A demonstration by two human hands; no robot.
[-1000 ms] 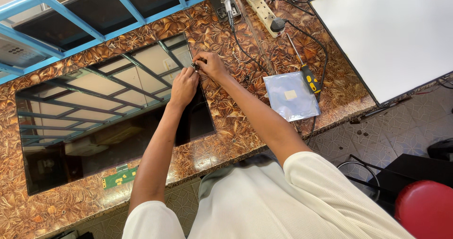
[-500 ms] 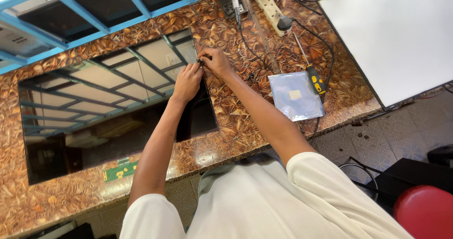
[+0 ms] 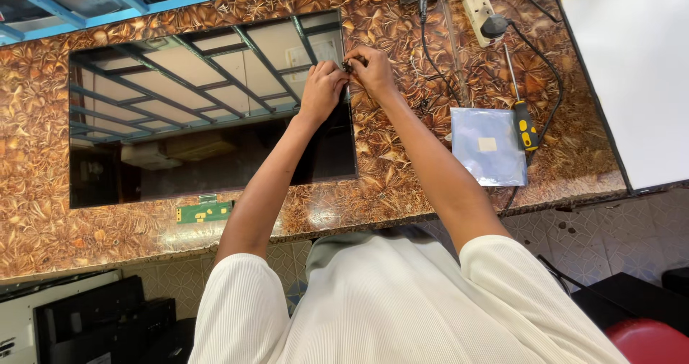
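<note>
Small dark part (image 3: pixel 347 65) pinched between fingertips of left hand (image 3: pixel 321 91) and right hand (image 3: pixel 372 70), over glossy panel (image 3: pixel 143 120) edge

left hand (image 3: pixel 321 89): arm stretched forward, fingers curled, tips pinched toward right hand | right hand (image 3: pixel 369 68): arm stretched forward, elbow slightly bent, fingers curled in pinch | hands touching at fingertips, knuckles up | forearms bare, converging; short white sleeves at shoulders
</note>
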